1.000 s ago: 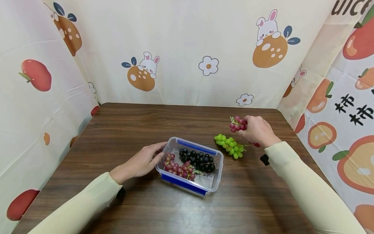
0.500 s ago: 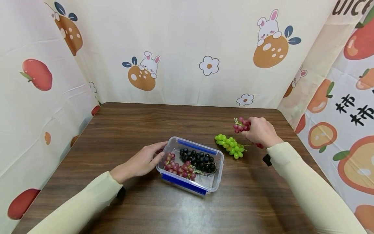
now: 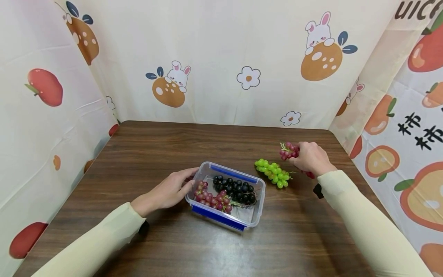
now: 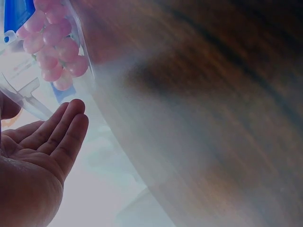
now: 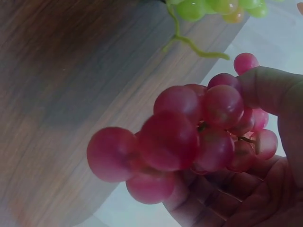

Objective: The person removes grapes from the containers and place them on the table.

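Observation:
My right hand (image 3: 313, 157) pinches a bunch of red grapes (image 3: 288, 151) between thumb and fingers near the back right of the table. In the right wrist view the red grapes (image 5: 175, 137) hang out past the fingers on both sides. A bunch of green grapes (image 3: 273, 173) lies just left of and nearer than that hand. My left hand (image 3: 169, 190) rests against the left end of a clear plastic box (image 3: 256, 219) with blue clips, its fingers fairly straight in the left wrist view. Inside the box lie black grapes (image 3: 235, 189) and another red bunch (image 3: 211, 198).
The brown wooden table (image 3: 166, 146) runs back to a printed curtain (image 3: 214, 46), and similar cloth hangs along both sides. No lid shows on the box.
My right hand has drifted a little to the right and nearer, carrying the red grapes with it. The left hand and box stay where they were.

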`<state>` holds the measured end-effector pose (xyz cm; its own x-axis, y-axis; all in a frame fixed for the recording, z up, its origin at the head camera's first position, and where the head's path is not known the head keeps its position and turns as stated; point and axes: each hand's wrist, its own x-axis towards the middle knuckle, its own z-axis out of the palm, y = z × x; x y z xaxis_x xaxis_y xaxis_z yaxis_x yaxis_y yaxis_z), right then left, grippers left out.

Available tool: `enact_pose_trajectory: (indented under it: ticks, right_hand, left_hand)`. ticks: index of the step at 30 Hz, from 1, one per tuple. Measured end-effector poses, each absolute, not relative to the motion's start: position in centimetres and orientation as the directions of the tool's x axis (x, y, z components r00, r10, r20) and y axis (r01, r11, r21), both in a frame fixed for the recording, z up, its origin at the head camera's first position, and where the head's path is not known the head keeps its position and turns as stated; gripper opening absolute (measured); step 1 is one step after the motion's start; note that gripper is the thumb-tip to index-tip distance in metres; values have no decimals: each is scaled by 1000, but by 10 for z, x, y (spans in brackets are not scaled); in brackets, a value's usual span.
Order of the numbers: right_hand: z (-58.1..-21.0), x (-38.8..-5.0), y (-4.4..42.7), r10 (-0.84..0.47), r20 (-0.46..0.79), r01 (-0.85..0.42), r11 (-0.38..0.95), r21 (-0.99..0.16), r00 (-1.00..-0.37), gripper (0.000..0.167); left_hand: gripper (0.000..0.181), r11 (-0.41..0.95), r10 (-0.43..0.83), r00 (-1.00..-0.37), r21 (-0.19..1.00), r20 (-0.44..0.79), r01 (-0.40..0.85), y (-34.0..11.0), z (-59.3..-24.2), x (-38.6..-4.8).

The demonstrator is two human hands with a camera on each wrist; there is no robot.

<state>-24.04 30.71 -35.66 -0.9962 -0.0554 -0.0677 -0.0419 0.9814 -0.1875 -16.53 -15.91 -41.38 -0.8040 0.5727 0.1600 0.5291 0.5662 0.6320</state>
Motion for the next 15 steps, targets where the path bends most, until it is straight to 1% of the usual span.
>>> enact_pose_trajectory:
  ticks: [6,15]
  right_hand:
    - [-362,-241,310,-43,-94,-25,983,-181,-995,42]
    - [-367,-242,312,-35,-115,-14,984,-177,-993,46]
  left_hand:
    - [48,561,576,-802,635,161,531,-159,-414,-166]
    - [49,559,580,-799,635,162,534,-159,-415,-166]
